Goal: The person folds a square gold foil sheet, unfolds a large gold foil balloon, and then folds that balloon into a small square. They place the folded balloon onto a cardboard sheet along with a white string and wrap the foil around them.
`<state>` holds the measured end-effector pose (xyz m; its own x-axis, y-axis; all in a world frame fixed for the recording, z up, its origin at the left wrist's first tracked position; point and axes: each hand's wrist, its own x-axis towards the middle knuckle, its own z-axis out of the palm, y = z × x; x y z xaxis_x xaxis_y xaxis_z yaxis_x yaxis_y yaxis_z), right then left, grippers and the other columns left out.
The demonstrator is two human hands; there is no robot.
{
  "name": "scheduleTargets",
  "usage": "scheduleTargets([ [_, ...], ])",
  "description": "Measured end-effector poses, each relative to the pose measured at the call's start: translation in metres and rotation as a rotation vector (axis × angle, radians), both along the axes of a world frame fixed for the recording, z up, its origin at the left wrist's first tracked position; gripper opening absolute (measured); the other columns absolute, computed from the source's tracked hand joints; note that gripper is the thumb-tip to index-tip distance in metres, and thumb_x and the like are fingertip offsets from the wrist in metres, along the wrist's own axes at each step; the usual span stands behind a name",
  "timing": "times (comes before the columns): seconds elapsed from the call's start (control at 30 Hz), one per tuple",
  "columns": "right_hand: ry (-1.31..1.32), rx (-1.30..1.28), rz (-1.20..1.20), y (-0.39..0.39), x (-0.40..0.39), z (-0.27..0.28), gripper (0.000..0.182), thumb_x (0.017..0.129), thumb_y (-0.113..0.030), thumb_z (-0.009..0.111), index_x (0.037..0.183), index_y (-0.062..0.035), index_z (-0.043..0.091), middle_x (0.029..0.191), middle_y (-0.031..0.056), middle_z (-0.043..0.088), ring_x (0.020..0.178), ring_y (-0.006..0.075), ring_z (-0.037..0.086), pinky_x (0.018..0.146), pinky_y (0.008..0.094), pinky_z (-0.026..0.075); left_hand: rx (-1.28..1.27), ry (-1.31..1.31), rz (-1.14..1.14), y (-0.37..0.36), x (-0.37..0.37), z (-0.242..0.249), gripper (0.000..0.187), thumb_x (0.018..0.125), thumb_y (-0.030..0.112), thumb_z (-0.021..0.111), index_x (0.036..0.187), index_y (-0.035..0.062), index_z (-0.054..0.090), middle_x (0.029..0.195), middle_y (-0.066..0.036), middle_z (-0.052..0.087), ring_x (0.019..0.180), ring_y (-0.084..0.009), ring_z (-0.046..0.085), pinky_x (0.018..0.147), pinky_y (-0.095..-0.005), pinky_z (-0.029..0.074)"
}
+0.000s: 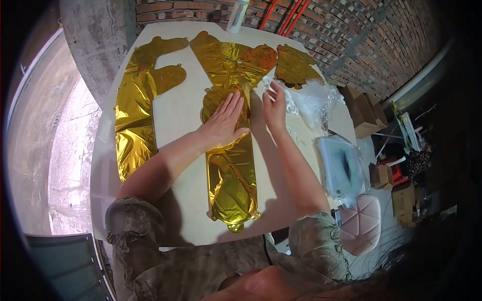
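My left hand (226, 120) lies flat, fingers stretched out, on a deflated gold foil balloon (231, 170) in the middle of the table. This balloon is folded into a long strip, its rounded end towards me. Just to the right, my right hand (274, 110) is raised with its fingers curled together beside a bundle of thin white strands (290, 103). Something small and white shows at its fingertips, but I cannot make out what. Beyond my hands spreads another gold foil balloon (236, 60), with a smaller gold piece (296, 65) to its right.
A large flat gold foil balloon (135, 110) covers the table's left side. Clear plastic bags (314, 105) and a stack of clear sleeves (340, 168) lie on the right. A white bottle (238, 17) stands at the far edge. Cardboard boxes (362, 113) and a padded stool (360, 226) are beyond the right edge.
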<state>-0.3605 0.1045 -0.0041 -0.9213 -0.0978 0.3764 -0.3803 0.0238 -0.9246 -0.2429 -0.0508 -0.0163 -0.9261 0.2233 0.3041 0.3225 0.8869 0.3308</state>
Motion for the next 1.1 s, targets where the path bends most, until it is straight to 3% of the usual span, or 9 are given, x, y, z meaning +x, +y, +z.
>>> scheduleTargets([
  [0.07, 0.038, 0.546, 0.200, 0.009, -0.004, -0.019, 0.024, 0.101, -0.006, 0.050, 0.124, 0.0002, 0.057, 0.124, 0.0150, 0.061, 0.108, 0.0226, 0.064, 0.095, 0.0357, 0.053, 0.008, 0.009, -0.003, -0.001, 0.000, -0.001, 0.092, 0.099, 0.049, 0.054, 0.156, -0.0064, 0.009, 0.165, -0.025, 0.003, 0.154, -0.0375, 0.005, 0.126, -0.0439, 0.012],
  [0.1, 0.367, 0.844, 0.248, 0.023, 0.010, -0.005, 0.035, 0.095, -0.012, 0.056, 0.128, -0.0037, 0.057, 0.115, 0.0213, 0.064, 0.111, 0.0439, 0.057, 0.102, 0.0503, 0.043, 0.015, 0.018, -0.009, 0.000, -0.001, -0.001, 0.092, 0.099, 0.048, 0.056, 0.156, -0.0060, 0.010, 0.165, -0.025, 0.003, 0.154, -0.0379, 0.005, 0.126, -0.0445, 0.013],
  [0.23, 0.488, 0.770, 0.374, 0.017, 0.033, -0.009, 0.040, 0.095, -0.007, 0.053, 0.135, -0.0076, 0.055, 0.138, 0.0207, 0.055, 0.125, 0.0413, 0.052, 0.110, 0.0544, 0.036, 0.029, 0.035, -0.018, 0.000, 0.000, -0.002, 0.089, 0.098, 0.044, 0.058, 0.157, -0.0048, 0.012, 0.165, -0.026, 0.004, 0.154, -0.0387, 0.005, 0.125, -0.0465, 0.013],
  [0.43, 0.256, 0.753, 0.458, 0.014, 0.035, -0.015, 0.045, 0.093, -0.005, 0.056, 0.138, -0.0062, 0.054, 0.142, 0.0210, 0.054, 0.127, 0.0407, 0.052, 0.113, 0.0483, 0.037, 0.052, 0.115, -0.072, -0.002, -0.001, -0.003, 0.081, 0.097, 0.030, 0.058, 0.157, -0.0017, 0.014, 0.165, -0.024, 0.004, 0.154, -0.0386, 0.004, 0.125, -0.0476, 0.012],
  [0.6, 0.320, 0.635, 0.423, 0.014, 0.043, -0.011, 0.041, 0.095, -0.005, 0.055, 0.136, -0.0051, 0.055, 0.140, 0.0221, 0.055, 0.127, 0.0405, 0.053, 0.109, 0.0459, 0.040, 0.336, 0.027, -0.093, -0.016, -0.004, 0.019, 0.056, 0.100, 0.023, 0.053, 0.150, 0.0026, 0.039, 0.158, -0.019, 0.034, 0.151, -0.0352, 0.024, 0.124, -0.0467, 0.019],
  [0.63, 0.286, 0.579, 0.413, 0.014, 0.046, -0.006, 0.040, 0.096, -0.005, 0.054, 0.136, -0.0058, 0.056, 0.140, 0.0222, 0.055, 0.127, 0.0401, 0.053, 0.109, 0.0462, 0.040, 0.318, 0.019, -0.057, -0.017, 0.002, 0.033, 0.045, 0.102, 0.021, 0.049, 0.143, 0.0036, 0.050, 0.152, -0.016, 0.045, 0.147, -0.0335, 0.034, 0.123, -0.0467, 0.022],
  [0.73, 0.260, 0.658, 0.393, 0.025, 0.061, 0.014, 0.039, 0.100, -0.012, 0.053, 0.139, -0.0044, 0.053, 0.141, 0.0232, 0.054, 0.132, 0.0405, 0.049, 0.112, 0.0479, 0.037, 0.172, -0.101, -0.094, -0.021, 0.011, 0.060, 0.042, 0.103, 0.023, 0.049, 0.140, 0.0051, 0.053, 0.153, -0.014, 0.045, 0.147, -0.0314, 0.034, 0.123, -0.0473, 0.023],
  [0.97, 0.457, 1.187, 0.473, 0.071, 0.136, -0.001, 0.061, 0.103, -0.031, 0.051, 0.149, 0.0051, 0.036, 0.157, 0.0271, 0.032, 0.148, 0.0417, 0.028, 0.122, 0.0497, 0.021, -0.151, 0.037, -0.066, -0.019, -0.007, 0.018, 0.041, 0.103, 0.027, 0.049, 0.139, 0.0076, 0.056, 0.152, -0.011, 0.047, 0.145, -0.0291, 0.037, 0.122, -0.0530, 0.020],
  [1.1, 0.514, 1.150, 0.477, 0.073, 0.142, 0.002, 0.060, 0.103, -0.031, 0.050, 0.150, 0.0044, 0.035, 0.157, 0.0267, 0.032, 0.148, 0.0415, 0.028, 0.122, 0.0497, 0.021, -0.281, -0.013, -0.101, -0.026, -0.012, 0.000, 0.041, 0.103, 0.027, 0.050, 0.139, 0.0077, 0.056, 0.151, -0.011, 0.049, 0.144, -0.0288, 0.040, 0.122, -0.0559, 0.018],
])
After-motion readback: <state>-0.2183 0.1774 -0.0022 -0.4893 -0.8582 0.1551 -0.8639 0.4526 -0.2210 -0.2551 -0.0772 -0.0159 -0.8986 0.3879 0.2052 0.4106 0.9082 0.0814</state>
